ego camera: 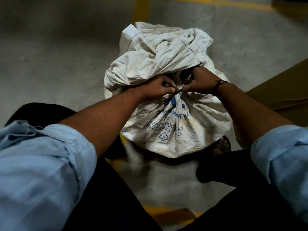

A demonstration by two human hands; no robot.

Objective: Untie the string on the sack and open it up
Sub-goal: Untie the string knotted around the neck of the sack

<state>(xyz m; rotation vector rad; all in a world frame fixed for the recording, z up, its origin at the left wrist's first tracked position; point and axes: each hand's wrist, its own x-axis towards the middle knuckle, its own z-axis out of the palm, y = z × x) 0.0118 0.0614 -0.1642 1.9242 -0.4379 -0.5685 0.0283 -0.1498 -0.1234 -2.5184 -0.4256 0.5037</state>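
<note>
A dirty white woven sack (173, 130) with blue and grey print stands on the floor between my legs. Its neck is bunched tight in the middle, and the loose top flops away from me. A dark string (178, 92) wraps the gathered neck; only a short bit shows between my fingers. My left hand (158, 88) pinches the string at the knot from the left. My right hand (200, 82) pinches it from the right, fingertips almost touching the left ones. A dark band circles my right wrist.
The grey concrete floor (58, 55) carries yellow painted lines (140, 9) behind the sack. A brown cardboard surface (283, 90) lies at the right. A foot in a dark sandal (221, 145) rests against the sack's near right side.
</note>
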